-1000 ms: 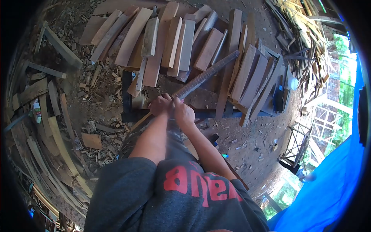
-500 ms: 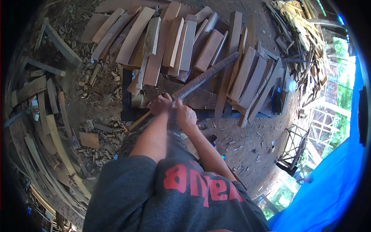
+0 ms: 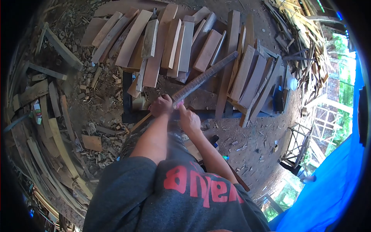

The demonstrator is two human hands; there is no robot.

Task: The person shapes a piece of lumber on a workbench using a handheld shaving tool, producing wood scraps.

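Observation:
A long, narrow grey-brown bar (image 3: 205,78) with even cross marks slants up and right over the planks. My left hand (image 3: 161,106) is closed in a fist at its near end and seems to grip it; the fingers are partly hidden. Just right of it, my right hand (image 3: 190,120) has its fingers closed on a small pink thing (image 3: 180,104) against the bar's near end. What the pink thing is, I cannot make out. A thin yellowish stick (image 3: 140,123) shows below my left hand, running down and left.
Wooden planks (image 3: 155,69) lie side by side across a dark-framed stand (image 3: 228,113). Scrap wood (image 3: 62,143) is heaped on the left, and more sticks (image 3: 309,46) are piled at upper right. A blue tarp (image 3: 324,185) hangs at lower right. Wood chips litter the ground.
My right hand has shifted slightly right and down, and the pink thing now shows at its fingertips. My left hand and the bar stay nearly in place.

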